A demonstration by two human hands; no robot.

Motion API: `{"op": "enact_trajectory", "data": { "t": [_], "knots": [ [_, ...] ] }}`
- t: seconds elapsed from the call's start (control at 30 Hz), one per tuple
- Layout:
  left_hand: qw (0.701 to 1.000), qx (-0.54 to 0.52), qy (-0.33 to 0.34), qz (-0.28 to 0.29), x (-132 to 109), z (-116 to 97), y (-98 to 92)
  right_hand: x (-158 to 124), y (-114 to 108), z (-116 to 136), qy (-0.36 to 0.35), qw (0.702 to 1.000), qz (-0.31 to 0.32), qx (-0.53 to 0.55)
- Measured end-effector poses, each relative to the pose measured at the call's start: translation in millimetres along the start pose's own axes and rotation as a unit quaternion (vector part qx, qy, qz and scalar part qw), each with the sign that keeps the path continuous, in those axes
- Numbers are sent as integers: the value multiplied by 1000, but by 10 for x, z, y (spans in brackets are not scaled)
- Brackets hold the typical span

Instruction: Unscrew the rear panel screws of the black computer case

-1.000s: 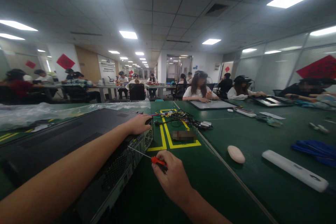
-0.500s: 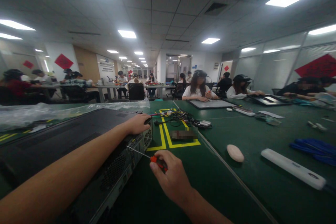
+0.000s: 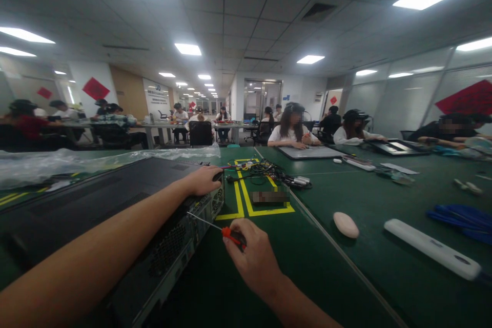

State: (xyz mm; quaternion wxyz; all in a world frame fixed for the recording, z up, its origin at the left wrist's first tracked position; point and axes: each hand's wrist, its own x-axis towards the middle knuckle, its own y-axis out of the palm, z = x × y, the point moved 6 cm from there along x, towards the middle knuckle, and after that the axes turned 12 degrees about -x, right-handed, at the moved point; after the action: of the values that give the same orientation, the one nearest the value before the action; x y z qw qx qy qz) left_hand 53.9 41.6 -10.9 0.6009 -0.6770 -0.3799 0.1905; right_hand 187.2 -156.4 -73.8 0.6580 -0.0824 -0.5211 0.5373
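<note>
A black computer case (image 3: 126, 184) lies on the green table at the left, its rear panel with vents and ports facing right. My left hand (image 3: 203, 180) is on its far right corner, fingers curled over the edge. In front of that panel, my right hand (image 3: 249, 251) is closed around the orange and black handle of a screwdriver (image 3: 226, 233). The thin shaft points up and left, and its tip meets the rear panel near the top edge. Whether the tip sits on a screw is too small to tell.
Beyond the case lie bundled cables (image 3: 265, 169) and a blurred-out item (image 3: 271, 196) inside yellow tape lines. To the right are a pale oval object (image 3: 346, 225), a white power strip (image 3: 432, 248) and a blue cable coil (image 3: 461, 220). Clear plastic sheeting (image 3: 115, 158) lies behind. Several people sit farther off.
The view has shifted very slightly. My right hand, with the screwdriver, sits a touch farther right in the picture; the tip stays at the panel. My left hand keeps its place on the case.
</note>
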Motion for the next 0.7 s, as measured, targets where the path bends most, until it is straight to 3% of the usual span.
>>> {"op": "enact_trajectory", "data": {
  "t": [0.7],
  "knots": [
    [1000,-23,14,-14,15,29,7,-20,0,16,17,999,4,28]
  ]
}}
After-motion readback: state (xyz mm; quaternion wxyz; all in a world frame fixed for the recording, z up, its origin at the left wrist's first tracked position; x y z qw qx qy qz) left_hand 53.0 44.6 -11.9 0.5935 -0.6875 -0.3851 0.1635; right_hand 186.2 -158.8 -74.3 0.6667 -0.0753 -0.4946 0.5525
